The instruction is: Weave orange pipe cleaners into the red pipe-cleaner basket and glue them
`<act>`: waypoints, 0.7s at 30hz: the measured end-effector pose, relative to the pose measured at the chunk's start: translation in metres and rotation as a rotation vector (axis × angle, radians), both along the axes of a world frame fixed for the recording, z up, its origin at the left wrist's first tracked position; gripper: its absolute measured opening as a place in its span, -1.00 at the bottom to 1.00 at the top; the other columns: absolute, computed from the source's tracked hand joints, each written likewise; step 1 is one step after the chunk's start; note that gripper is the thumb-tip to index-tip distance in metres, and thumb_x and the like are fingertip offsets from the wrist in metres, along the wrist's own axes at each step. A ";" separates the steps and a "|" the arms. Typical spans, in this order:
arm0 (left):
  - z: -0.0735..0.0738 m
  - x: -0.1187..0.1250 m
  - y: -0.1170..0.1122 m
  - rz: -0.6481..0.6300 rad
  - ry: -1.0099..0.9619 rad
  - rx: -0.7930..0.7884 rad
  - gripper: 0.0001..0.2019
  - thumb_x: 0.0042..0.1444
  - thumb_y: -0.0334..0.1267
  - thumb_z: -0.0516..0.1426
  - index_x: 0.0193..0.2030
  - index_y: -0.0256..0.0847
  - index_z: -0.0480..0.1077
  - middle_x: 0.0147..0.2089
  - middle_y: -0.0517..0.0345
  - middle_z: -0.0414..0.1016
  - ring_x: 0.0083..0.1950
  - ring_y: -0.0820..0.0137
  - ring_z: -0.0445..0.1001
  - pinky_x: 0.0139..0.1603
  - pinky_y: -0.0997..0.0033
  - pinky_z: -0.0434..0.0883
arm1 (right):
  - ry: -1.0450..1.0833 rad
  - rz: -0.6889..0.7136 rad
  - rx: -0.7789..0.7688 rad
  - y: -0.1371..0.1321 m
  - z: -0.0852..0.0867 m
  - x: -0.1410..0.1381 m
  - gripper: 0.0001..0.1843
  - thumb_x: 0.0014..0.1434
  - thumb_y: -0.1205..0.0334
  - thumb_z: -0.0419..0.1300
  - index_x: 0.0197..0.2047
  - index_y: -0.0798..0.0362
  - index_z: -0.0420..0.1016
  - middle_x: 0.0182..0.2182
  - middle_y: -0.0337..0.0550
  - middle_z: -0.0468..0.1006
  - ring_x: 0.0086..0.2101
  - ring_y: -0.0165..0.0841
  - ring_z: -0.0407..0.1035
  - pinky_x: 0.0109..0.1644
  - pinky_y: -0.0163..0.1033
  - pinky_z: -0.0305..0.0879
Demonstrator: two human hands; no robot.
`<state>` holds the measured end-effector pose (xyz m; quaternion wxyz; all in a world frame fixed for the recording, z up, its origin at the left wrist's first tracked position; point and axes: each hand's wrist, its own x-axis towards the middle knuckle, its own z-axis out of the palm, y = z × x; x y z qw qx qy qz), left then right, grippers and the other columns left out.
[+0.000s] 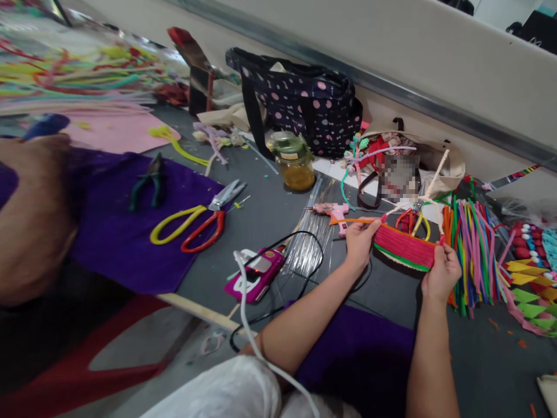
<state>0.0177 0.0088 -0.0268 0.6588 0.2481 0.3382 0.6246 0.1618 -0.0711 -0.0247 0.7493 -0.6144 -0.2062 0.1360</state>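
Observation:
My left hand (pixel 360 239) pinches the left end of a red woven pipe-cleaner piece (pixel 404 246) with a green lower edge, where an orange pipe cleaner (pixel 350 220) sticks out to the left. My right hand (pixel 441 271) grips the right end of the same piece, fingers curled round it. Thin cream sticks (pixel 435 174) rise from the piece. Both hands hold it just above the grey floor (pixel 270 215).
A bundle of coloured pipe cleaners (pixel 472 255) lies right of my hands. A pink glue gun (pixel 333 211), a jar (pixel 296 162), scissors (pixel 204 217), pliers (pixel 150 183) on purple cloth (pixel 126 238), a pink phone (pixel 256 274) with cables and a polka-dot bag (pixel 304 101) lie around. Another person's arm (pixel 32 215) is at left.

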 end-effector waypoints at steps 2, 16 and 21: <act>-0.001 -0.001 0.001 -0.011 -0.015 0.001 -0.76 -0.20 -0.19 0.38 -0.41 -0.27 0.52 -0.42 0.10 0.59 -0.38 0.36 0.55 -0.26 0.38 0.46 | 0.016 0.003 0.010 0.000 0.000 0.000 -0.68 -0.05 0.08 0.31 -0.28 0.12 0.45 -0.39 -0.24 0.50 -0.36 -0.43 0.37 -0.20 -0.27 0.33; 0.011 -0.005 -0.009 -0.539 -0.091 -0.135 -0.58 -0.30 -0.23 0.43 -0.25 -0.31 0.51 -0.35 0.06 0.60 -0.38 0.40 0.53 -0.19 0.36 0.40 | 0.021 0.052 -0.010 0.001 0.002 -0.003 -0.65 -0.03 0.04 0.30 -0.26 0.11 0.43 -0.35 -0.19 0.53 -0.34 -0.38 0.41 -0.18 -0.21 0.37; 0.009 -0.004 -0.011 -0.547 -0.078 -0.136 -0.60 -0.35 -0.28 0.43 -0.27 -0.31 0.56 -0.36 0.05 0.61 -0.37 0.37 0.54 -0.16 0.35 0.42 | -0.279 -0.021 -0.118 -0.004 0.007 -0.002 -0.58 0.08 -0.01 0.23 -0.09 0.11 0.41 -0.20 -0.05 0.50 -0.21 -0.31 0.42 -0.14 -0.17 0.37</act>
